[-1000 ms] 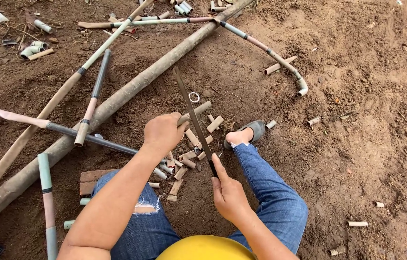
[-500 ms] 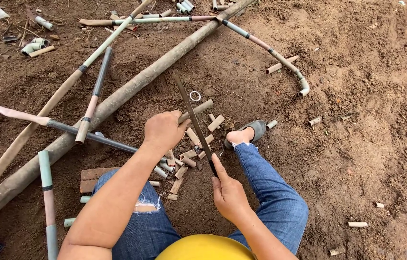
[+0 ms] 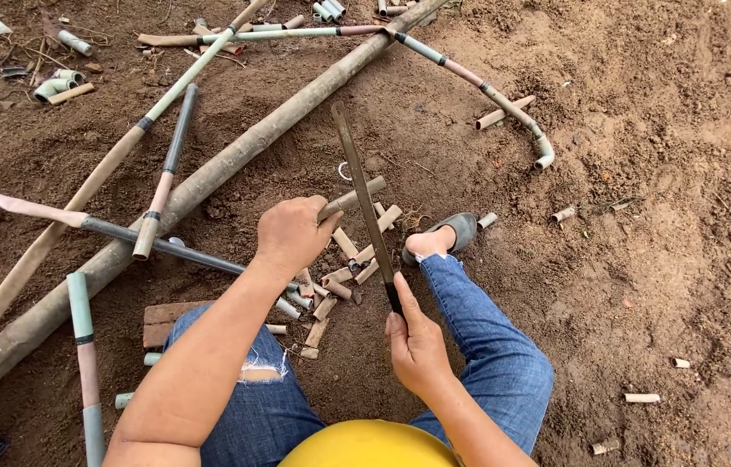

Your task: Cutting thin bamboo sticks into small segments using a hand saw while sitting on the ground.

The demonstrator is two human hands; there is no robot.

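A short, tan, mud-stained pipe piece (image 3: pixel 350 198) is gripped at one end by the closed fingers of the left hand (image 3: pixel 292 233), above a heap of similar cut pieces (image 3: pixel 341 278) on the bare brown soil (image 3: pixel 660 259). A long, dark, flat metal blade (image 3: pixel 365 203) is held by its handle in the closed right hand (image 3: pixel 417 342), laid across the pipe piece

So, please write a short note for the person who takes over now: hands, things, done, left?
Left hand: grips a short pipe piece, held over the pile.
Right hand: grips the handle of a long blade, which crosses the piece.
Done: many cut pipe pieces lie on the soil by the foot.
Left: long pipes remain uncut to the left.
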